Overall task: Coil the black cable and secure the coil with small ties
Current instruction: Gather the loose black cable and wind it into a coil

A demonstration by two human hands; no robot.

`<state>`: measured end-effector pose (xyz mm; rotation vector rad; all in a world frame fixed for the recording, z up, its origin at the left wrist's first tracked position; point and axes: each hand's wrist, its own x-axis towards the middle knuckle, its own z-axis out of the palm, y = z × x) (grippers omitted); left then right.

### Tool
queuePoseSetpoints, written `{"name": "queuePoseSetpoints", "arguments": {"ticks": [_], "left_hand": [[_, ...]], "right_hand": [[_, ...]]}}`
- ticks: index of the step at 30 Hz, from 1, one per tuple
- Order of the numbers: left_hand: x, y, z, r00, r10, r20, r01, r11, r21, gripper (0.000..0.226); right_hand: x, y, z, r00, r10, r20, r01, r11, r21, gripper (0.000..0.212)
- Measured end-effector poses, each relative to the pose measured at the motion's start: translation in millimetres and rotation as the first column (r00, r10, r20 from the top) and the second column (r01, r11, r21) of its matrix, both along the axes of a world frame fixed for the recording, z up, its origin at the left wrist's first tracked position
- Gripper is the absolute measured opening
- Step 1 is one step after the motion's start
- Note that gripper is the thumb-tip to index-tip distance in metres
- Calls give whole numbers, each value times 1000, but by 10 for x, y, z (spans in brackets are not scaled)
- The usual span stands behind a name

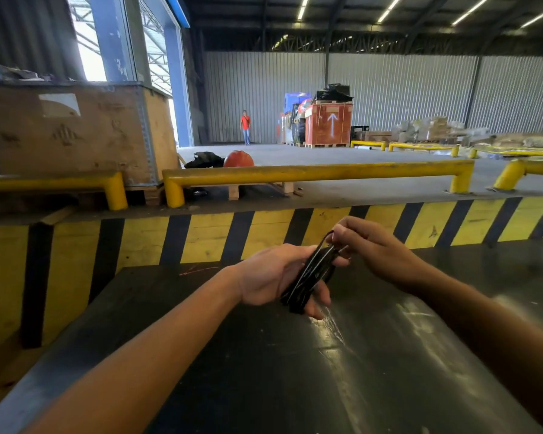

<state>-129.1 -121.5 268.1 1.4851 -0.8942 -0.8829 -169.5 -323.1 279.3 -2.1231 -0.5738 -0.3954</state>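
The black cable [308, 277] is folded into a long narrow bundle of several loops, held above a dark glossy table [373, 355]. My left hand [273, 277] cups the bundle from the left, fingers wrapped under its lower end. My right hand [367, 245] pinches the top loop of the cable between thumb and fingers at the upper right. I see no small tie; the fingers may hide one.
A yellow-and-black striped barrier [264, 233] runs just beyond the table's far edge. Behind it are yellow guard rails [317, 172], a large wooden crate [76, 133] at left, a red crate [328, 123], and a person in a red shirt [245, 126] far off.
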Motion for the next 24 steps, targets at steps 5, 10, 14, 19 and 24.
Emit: {"name": "queuePoseSetpoints", "arguments": {"ticks": [5, 10, 14, 19, 24], "left_hand": [[-80, -181, -86, 964, 211, -159, -247, 931, -267, 44], [-30, -329, -323, 867, 316, -386, -424, 875, -235, 54], [-3, -478, -540, 793, 511, -333, -562, 823, -76, 62], [-45, -750, -852, 615, 735, -286, -765, 644, 10, 58], [-147, -974, -1170, 487, 839, -242, -844, 524, 118, 50]], "right_hand": [[-7, 139, -464, 922, 178, -343, 88, 769, 633, 37], [-40, 233, -792, 885, 249, -394, 198, 565, 801, 39], [-174, 188, -994, 874, 183, -449, 277, 572, 772, 34], [-327, 85, -1242, 889, 16, -457, 348, 625, 699, 42], [-451, -34, -1430, 934, -200, -297, 331, 795, 508, 26]]}}
